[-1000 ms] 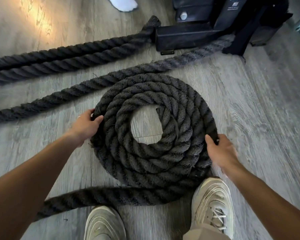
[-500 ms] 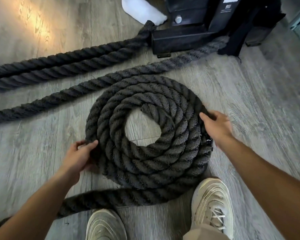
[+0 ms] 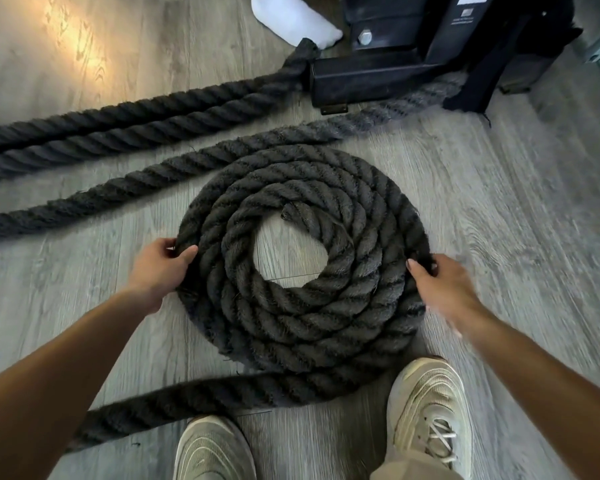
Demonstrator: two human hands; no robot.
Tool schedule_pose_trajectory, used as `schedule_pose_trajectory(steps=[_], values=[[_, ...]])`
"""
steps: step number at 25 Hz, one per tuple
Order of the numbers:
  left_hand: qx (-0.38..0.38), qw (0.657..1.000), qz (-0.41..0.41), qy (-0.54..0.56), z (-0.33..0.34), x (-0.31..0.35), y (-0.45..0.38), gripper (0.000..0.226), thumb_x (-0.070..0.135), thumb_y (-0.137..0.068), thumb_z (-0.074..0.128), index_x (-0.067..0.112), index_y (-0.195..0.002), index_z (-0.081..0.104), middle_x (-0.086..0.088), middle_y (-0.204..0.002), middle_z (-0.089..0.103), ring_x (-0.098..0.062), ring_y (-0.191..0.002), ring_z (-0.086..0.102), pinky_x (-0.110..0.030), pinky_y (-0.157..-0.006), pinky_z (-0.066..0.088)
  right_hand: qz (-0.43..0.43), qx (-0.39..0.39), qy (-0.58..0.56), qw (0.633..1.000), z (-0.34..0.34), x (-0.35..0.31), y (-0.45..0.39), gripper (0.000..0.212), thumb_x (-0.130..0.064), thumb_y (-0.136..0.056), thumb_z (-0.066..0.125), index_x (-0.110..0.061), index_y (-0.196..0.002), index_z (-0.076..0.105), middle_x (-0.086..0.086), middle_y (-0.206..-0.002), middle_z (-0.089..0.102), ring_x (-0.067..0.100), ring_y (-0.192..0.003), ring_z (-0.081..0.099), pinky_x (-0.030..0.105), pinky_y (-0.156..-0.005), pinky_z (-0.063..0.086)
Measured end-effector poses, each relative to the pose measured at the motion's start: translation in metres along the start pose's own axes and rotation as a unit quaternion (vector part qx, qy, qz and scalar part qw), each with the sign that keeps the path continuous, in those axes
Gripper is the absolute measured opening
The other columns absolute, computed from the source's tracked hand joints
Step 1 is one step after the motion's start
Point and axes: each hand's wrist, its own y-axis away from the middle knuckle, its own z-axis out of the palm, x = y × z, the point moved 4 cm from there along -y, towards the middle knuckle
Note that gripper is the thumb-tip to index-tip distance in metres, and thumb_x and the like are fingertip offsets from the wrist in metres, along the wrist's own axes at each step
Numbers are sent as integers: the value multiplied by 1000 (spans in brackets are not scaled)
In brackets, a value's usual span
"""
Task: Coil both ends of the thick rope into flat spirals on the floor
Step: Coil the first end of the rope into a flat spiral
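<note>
A thick dark rope lies wound in a flat spiral coil (image 3: 302,317) of several turns on the grey wood floor, its cut end (image 3: 288,213) at the inner ring. My left hand (image 3: 160,268) grips the coil's left outer turn. My right hand (image 3: 440,285) holds the right outer turn, fingers curled over it. The loose tail (image 3: 174,407) leaves the coil at the bottom and runs left under my left forearm. Further straight lengths of rope (image 3: 125,133) lie across the floor beyond the coil.
A black metal machine base (image 3: 395,64) stands at the top, with rope passing under and around it. Someone's white-socked foot (image 3: 291,19) is beside it. My two pale sneakers (image 3: 426,410) stand just below the coil.
My left hand moved up along the coil's left edge and my right hand moved down its right edge; the coil has turned a little, the inner end now pointing up-left.
</note>
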Motion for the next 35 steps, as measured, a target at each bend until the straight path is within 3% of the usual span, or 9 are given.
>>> schedule_pose_trajectory(steps=[4, 9, 13, 16, 20, 22, 29, 33, 35], values=[[1, 995, -73, 74, 10, -41, 48, 45, 38, -89, 74, 11, -121, 58, -10, -114, 71, -30, -97, 72, -48, -77, 62, -44, 33, 36, 998, -15, -48, -50, 38, -44, -94, 65, -24, -126, 64, 4, -117, 68, 30, -105, 65, 41, -89, 54], [20, 987, -112, 117, 16, -55, 83, 54, 36, -81, 83, 13, -120, 54, -7, -109, 69, -20, -83, 70, -28, -47, 55, -32, 86, 22, 996, -12, -56, -58, 48, -56, -90, 62, -28, -129, 63, 3, -121, 69, 29, -107, 66, 31, -80, 49], [33, 992, -45, 116, 1, -16, 46, 59, 37, -84, 80, 23, -133, 52, 8, -105, 65, -10, -88, 66, -27, -62, 50, 12, 58, -39, 997, -3, -8, -8, 56, -59, -89, 58, -32, -137, 51, 1, -123, 65, 28, -105, 64, 36, -84, 52], [7, 999, 0, 51, 3, 20, 12, 50, 33, -91, 74, 21, -136, 57, 5, -107, 67, -8, -86, 65, -27, -63, 48, 34, 47, -29, 998, 4, 21, 31, 51, -63, -90, 55, -32, -129, 52, -4, -109, 66, 26, -97, 64, 37, -81, 51], [-9, 1000, 0, -27, 5, 32, -2, 25, 42, -90, 73, 23, -106, 69, 1, -99, 73, -14, -79, 67, -27, -57, 49, 29, 17, -6, 999, 4, 19, 29, 40, -56, -97, 52, -22, -119, 57, -2, -96, 65, 22, -86, 62, 36, -73, 49], [-6, 1000, -11, -26, 3, 26, 6, 21, 41, -90, 73, 20, -95, 70, -5, -96, 75, -17, -76, 69, -27, -54, 52, 22, 3, -3, 1000, 0, 7, 12, 38, -51, -99, 53, -21, -121, 59, 3, -102, 66, 26, -92, 62, 36, -79, 49], [1, 988, -126, 94, 11, -38, 87, 37, 36, -85, 79, 5, -100, 66, -12, -89, 73, -24, -70, 75, -36, -55, 61, -17, 3, 13, 1000, -22, -71, -61, 38, -37, -96, 66, -10, -123, 67, 16, -124, 68, 36, -113, 63, 45, -100, 51], [-35, 983, -167, 67, 13, -51, 107, 46, 35, -80, 84, 0, -102, 63, -10, -75, 68, -15, -53, 68, -36, -54, 61, -43, 16, 12, 999, -18, -90, -63, 49, -40, -97, 61, -20, -141, 56, 12, -141, 59, 34, -125, 57, 41, -105, 47], [-30, 987, -150, 57, 5, -39, 91, 44, 25, -77, 86, 6, -107, 61, -9, -81, 69, -16, -56, 68, -32, -45, 56, -40, 28, -11, 999, -13, -71, -44, 53, -42, -97, 59, -31, -148, 46, 8, -145, 54, 32, -123, 58, 44, -103, 49]])
